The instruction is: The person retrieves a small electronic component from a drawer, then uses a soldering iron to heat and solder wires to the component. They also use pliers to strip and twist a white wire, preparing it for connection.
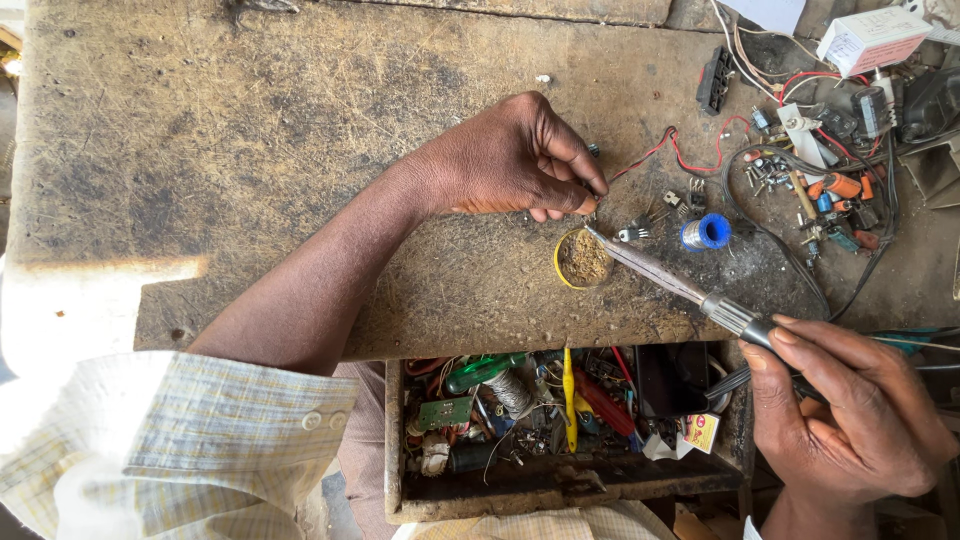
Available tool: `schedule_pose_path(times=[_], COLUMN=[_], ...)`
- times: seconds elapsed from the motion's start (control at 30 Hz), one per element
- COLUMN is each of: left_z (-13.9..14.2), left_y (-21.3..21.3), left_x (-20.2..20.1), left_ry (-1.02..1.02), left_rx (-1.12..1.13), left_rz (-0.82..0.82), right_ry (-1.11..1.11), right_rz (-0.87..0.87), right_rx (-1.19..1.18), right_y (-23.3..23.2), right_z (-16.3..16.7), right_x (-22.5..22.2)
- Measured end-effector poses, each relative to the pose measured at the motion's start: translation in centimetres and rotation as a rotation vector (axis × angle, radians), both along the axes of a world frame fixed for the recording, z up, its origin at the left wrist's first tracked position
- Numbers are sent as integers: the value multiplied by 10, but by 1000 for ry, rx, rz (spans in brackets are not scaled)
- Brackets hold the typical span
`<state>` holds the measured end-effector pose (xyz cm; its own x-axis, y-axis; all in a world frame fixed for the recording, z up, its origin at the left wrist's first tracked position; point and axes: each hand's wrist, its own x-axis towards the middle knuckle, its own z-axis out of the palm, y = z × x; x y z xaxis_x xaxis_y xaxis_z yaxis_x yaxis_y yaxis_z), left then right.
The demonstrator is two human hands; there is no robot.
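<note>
The left hand (515,160) is lying on the bench (250,150) with its fingers (580,180) pinching shut on the end of a red-and-black wire pair (660,148), which is trailing away to the right toward a heap of small parts. The right hand (850,410) is closing its fingers around the dark handle of a soldering iron (665,275), whose long shaft is slanting up and left so that the tip is sitting just beside the left fingertips and over the rim of a small yellow-rimmed round tin (583,258) filled with brownish matter. Near the tip a small three-legged component (633,234) is lying, and just to the right a blue spool of solder (708,232) is standing on the bench.

In the top right corner a white rectangular box with a red-edged label (873,38) is resting among cables; a small black ribbed block (713,80) is lying to its left. Below the bench edge an open wooden drawer (560,480) is holding a green circuit board (445,412), a green-handled tool, a yellow tool and a small yellowish carton with red print (703,432).

The bench is showing a worn, scorched and scratched brown wooden top, with sunlight falling across its left edge
</note>
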<state>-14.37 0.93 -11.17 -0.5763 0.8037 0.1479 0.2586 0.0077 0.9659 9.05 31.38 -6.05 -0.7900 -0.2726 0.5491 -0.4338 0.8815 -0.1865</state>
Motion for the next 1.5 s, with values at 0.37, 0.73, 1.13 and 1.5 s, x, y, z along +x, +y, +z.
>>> schedule_pose_path(times=[0.37,0.73,1.13,1.5], left_z=[1,1,2,1], left_y=[-1,0,-1,1], left_x=[-1,-1,0,-1], left_ry=[-15,-17,-26,-43], left_rx=[10,-14,-25,-11], left_rz=[-15,-4,3,-12], right_ry=[6,-10,-7,3], right_rz=[9,4,-30,-34], right_rx=[7,-6,-48,-81], right_y=[1,8,0,-1], right_z=[0,-5,-2,-3], right_x=[1,3,4,5])
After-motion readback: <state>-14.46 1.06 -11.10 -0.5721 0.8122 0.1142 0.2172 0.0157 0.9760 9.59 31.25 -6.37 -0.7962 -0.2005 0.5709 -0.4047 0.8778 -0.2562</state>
